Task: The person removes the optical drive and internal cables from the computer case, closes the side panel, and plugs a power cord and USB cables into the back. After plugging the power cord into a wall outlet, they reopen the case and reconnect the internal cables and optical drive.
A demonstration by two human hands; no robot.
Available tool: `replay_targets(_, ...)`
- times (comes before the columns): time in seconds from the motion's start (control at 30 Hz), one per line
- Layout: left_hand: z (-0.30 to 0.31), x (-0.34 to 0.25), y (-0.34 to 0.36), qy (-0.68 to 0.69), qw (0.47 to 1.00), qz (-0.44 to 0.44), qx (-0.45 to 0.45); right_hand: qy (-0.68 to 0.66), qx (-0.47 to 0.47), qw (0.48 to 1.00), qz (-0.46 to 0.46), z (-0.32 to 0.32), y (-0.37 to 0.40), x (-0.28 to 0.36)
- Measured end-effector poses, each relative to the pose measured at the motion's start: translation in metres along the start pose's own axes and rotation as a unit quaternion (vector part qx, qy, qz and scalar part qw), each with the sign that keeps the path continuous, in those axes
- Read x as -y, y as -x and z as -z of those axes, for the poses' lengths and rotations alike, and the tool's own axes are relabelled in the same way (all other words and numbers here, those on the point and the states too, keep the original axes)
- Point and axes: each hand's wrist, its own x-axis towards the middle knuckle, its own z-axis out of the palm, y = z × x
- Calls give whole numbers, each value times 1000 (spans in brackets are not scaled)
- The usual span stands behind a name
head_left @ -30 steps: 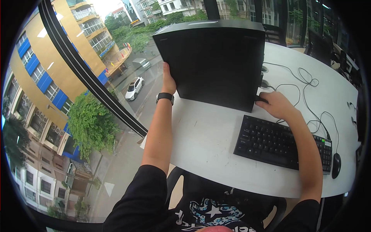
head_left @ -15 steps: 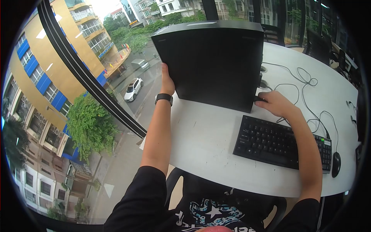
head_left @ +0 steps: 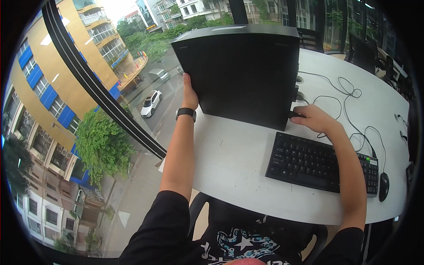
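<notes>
From the head view, a large black box-shaped computer case stands upright at the far side of the white round table; the left hand grips its left edge; the right hand clasps its lower right corner, beside thin black cables; a black keyboard lies nearer, right.

Daylit room: a white table stands against a tall window, overlooking a yellow building, trees and a white car below.
</notes>
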Motion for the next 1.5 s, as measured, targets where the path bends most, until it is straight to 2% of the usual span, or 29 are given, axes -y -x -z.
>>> replay_targets(0.2,3,5,-3,10,1000,4,4,57,-16,998,-15,1,6,17)
replay_targets(0.4,-3,-6,3,1,1000,15,-2,48,12,999,1,3,2,6)
replay_targets(0.47,-2,-4,3,-1,1000,13,-4,26,21,999,-33,5,4,11)
replay_targets(0.67,-3,-5,1,3,1000,-8,2,77,-9,997,-25,-2,8,15)
replay_targets(0.83,-2,-3,1,9,1000,8,-2,46,17,999,-15,4,4,10)
replay_targets(1.03,5,6,-4,16,1000,11,-9,43,-7,999,7,-1,2,1)
replay_targets(1.2,7,9,-7,4,1000,1,-6,69,-13,997,-28,-2,8,16)
replay_targets(1.37,11,10,-6,10,1000,24,12,66,-18,997,36,-4,0,-7)
replay_targets(1.43,8,8,-6,14,999,42,27,51,-18,998,29,-4,-1,-10)
replay_targets(1.5,6,6,-4,17,999,31,0,44,-5,999,4,-2,1,-3)
